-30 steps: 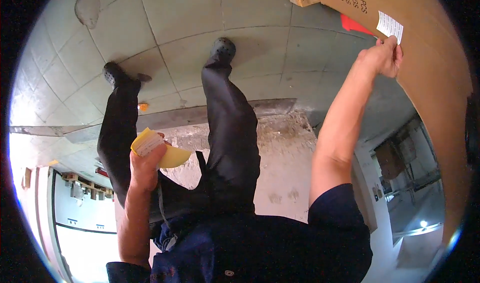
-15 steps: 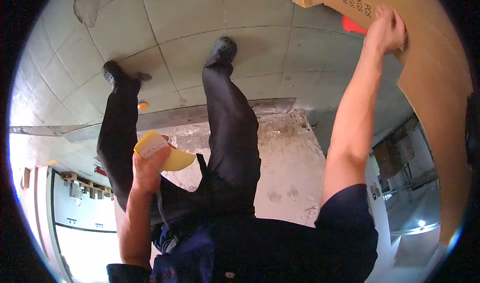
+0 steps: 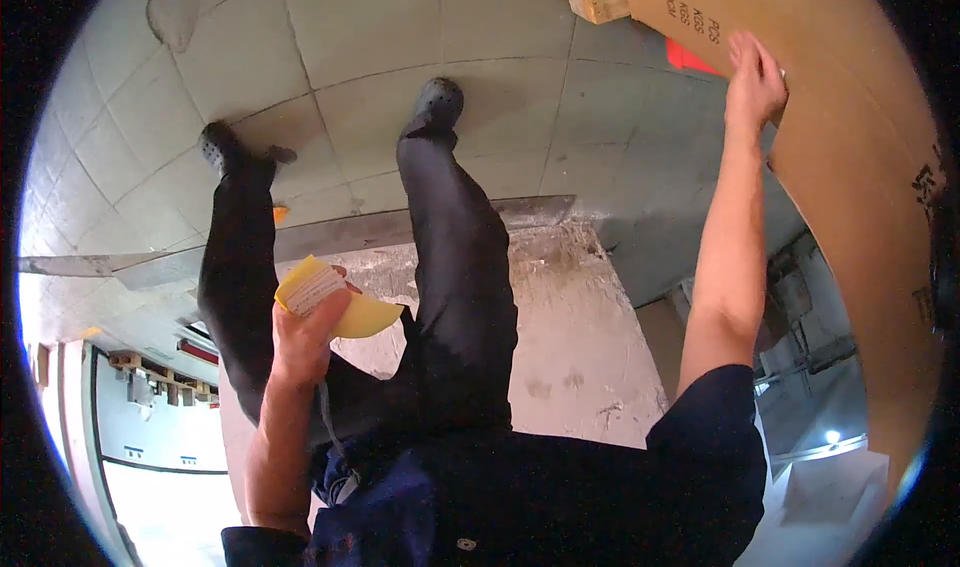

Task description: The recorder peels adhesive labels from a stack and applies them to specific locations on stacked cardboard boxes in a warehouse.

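My left hand (image 3: 300, 332) is closed around a curved sheaf of yellow sheets (image 3: 365, 317), held in front of my left thigh. On its near end shows a white printed label (image 3: 310, 289), partly under my thumb. At the upper right, my right arm is stretched out to a large brown cardboard carton (image 3: 840, 137). My right hand (image 3: 755, 87) touches the carton by its edge, with the fingers stretched out against the board. A tiny white bit shows beside that hand; what it is I cannot make out.
A wooden pallet (image 3: 605, 0) lies by the carton's far end, with a red object (image 3: 690, 59) at the carton's edge. Grey tiles (image 3: 370, 17) cover the floor beyond my feet. Beneath me is a worn pale floor patch (image 3: 575, 337). A small orange scrap (image 3: 280, 213) lies near my left leg.
The carton and my right hand appear slightly further left and lower in view. My right fingers look straighter against the board. The left hand keeps hold of the yellow sheets.
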Motion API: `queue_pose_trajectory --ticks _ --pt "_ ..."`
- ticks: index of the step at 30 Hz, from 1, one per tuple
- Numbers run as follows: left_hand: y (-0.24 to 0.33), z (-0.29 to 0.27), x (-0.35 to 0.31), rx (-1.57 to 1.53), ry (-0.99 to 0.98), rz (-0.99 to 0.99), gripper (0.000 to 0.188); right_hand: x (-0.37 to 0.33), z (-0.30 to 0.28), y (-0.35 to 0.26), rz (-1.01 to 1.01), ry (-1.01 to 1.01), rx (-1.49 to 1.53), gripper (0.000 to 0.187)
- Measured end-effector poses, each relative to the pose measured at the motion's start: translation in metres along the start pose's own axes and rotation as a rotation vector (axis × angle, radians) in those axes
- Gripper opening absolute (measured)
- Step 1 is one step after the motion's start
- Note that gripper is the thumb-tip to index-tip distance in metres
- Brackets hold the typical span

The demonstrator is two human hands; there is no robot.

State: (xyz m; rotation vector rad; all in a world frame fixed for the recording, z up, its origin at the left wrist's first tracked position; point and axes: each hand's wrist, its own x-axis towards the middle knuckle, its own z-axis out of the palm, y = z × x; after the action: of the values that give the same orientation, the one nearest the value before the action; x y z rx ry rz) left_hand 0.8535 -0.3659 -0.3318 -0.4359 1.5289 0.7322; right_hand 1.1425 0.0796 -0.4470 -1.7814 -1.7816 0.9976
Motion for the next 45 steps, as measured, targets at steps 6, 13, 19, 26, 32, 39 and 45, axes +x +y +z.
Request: queue_pose_trajectory --ticks 6,13,19,26,32,39,45 --pt "0.017 -0.015 -0.005 0.033 -0.028 0.093 0.021 -0.028 -0.033 0.025 0.227 0.326 0.039 0.029" --pt "0.068 -0.051 -0.044 -0.139 -0.014 0.19 0.024 -0.233 0.113 -0.223 0.417 -1.075 0.557 0.038" --pt "0.128 -0.127 -0.1 -0.267 -0.085 0.382 0.021 -0.344 0.141 -0.365 0.356 -1.029 0.335 0.032" --pt "0.206 -0.237 -0.192 -0.273 -0.208 0.596 0.021 -0.376 0.156 -0.516 -0.03 -0.724 0.164 0.01" --pt "0.271 -0.271 -0.269 -0.352 -0.299 0.842 0.037 -0.397 0.196 -0.625 0.036 -0.494 0.613 0.014" --pt "0.319 -0.309 -0.295 -0.351 -0.328 1.01 0.043 -0.411 0.216 -0.694 0.073 -0.82 1.054 0.017" --pt "0.373 -0.31 -0.305 -0.302 -0.249 1.121 0.043 -0.365 0.237 -0.73 -0.075 -0.971 0.956 0.026"
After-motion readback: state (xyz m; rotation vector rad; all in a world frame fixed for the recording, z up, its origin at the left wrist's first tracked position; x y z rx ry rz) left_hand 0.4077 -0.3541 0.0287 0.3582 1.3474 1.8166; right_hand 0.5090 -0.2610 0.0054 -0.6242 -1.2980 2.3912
